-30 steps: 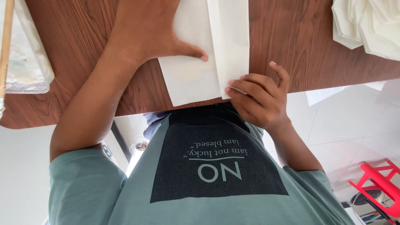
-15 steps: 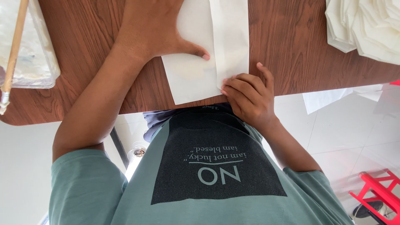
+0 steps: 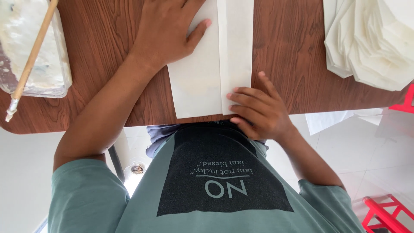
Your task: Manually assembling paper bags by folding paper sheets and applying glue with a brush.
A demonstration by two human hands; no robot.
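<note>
A white paper sheet (image 3: pixel 196 86) lies on the brown wooden table (image 3: pixel 108 56), its near edge at the table's edge. A long folded flap (image 3: pixel 236 39) runs down its right half. My left hand (image 3: pixel 170 32) lies flat on the left part of the sheet, thumb stretched toward the fold. My right hand (image 3: pixel 258 110) rests at the table's near edge with its fingertips pressed on the lower end of the flap. Neither hand grips anything.
A clear plastic tub of white paste (image 3: pixel 39 60) stands at the left with a wooden-handled brush (image 3: pixel 30 64) across it. A pile of folded white papers (image 3: pixel 371 43) sits at the right. A red frame (image 3: pixel 388 211) and loose paper (image 3: pixel 327 121) are on the floor.
My right hand's fingers have uncurled and now press flat on the flap's near end. My left hand has slid farther up the sheet.
</note>
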